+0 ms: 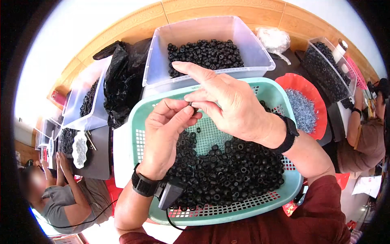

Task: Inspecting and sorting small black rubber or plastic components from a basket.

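Note:
Above a green plastic basket (pixel 216 220), my left hand (pixel 162 126) pinches a small black round part (pixel 194 108) between thumb and fingertips. My right hand (pixel 235 103) meets it from the right, its thumb and a bent finger at the same part while the index finger stretches out to the upper left. The part is mostly covered by fingers, so its exact shape is hard to make out. Below both hands, a heap of black ring-shaped plastic parts (pixel 227 175) fills much of the basket. Small bluish pieces (pixel 217 140) lie on the basket's mesh bottom.
Behind the basket stands a clear plastic bin (pixel 260 63) of black parts. A red bowl (pixel 321 118) of small grey-blue pieces is at its right. Black plastic bags (pixel 120 81) and another bin (pixel 73 116) stand left. Co-workers sit at left (pixel 77 199) and right (pixel 365 138).

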The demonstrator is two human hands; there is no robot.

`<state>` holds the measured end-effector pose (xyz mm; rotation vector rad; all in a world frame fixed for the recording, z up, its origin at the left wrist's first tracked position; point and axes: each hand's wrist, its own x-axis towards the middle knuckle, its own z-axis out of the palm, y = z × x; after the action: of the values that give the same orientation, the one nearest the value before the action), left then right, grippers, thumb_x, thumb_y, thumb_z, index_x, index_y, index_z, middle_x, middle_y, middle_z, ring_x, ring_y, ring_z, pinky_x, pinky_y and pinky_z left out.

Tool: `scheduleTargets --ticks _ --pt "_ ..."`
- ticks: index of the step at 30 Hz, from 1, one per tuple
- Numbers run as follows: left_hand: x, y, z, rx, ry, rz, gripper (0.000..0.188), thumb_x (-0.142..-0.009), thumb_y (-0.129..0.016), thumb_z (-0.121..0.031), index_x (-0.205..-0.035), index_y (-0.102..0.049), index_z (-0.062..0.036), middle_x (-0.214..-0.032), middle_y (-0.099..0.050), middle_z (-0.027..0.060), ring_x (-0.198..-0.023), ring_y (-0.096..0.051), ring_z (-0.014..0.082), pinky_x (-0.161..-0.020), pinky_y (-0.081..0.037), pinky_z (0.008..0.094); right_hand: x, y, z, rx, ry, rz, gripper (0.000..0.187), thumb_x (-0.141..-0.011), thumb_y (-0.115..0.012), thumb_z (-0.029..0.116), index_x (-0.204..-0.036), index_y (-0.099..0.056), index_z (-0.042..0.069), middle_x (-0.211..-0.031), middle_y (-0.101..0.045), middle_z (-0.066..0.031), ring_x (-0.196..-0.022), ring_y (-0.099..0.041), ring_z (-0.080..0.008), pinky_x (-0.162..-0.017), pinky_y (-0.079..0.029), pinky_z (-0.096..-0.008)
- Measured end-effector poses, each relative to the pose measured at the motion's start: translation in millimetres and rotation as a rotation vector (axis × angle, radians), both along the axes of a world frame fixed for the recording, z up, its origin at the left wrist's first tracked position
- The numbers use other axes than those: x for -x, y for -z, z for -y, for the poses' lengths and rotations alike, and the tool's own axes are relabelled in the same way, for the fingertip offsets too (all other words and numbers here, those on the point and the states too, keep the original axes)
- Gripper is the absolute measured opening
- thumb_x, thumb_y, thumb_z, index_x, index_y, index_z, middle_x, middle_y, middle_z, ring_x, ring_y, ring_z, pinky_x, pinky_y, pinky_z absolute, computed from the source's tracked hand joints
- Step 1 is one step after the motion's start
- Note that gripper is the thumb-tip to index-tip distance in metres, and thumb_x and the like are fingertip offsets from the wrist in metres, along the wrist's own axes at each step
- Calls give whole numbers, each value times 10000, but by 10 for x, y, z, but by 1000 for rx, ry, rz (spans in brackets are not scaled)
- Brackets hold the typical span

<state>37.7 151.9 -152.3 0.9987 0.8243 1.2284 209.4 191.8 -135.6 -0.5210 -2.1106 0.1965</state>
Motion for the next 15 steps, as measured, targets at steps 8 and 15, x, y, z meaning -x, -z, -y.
scheduleTargets --ticks 8,15 --pt "19 39 -13 29 -53 63 90 -884 -576 -55 -973 -575 -43 -947 -627 40 -853 -600 112 -786 -478 239 81 39 102 21 29 -91 665 -719 -618 8 -1338 -378 55 -793 -621 -73 -732 -595 -270 -719 -456 -378" --pt "1 50 -13 55 -80 26 160 -884 -587 -80 -1041 -587 -48 -951 -626 15 -859 -576 79 -738 -448 219 75 67 115 -159 132 94 676 -631 -712 14 -1269 -490 20 -1051 -637 -33 -827 -588 -148 -744 -422 -301"
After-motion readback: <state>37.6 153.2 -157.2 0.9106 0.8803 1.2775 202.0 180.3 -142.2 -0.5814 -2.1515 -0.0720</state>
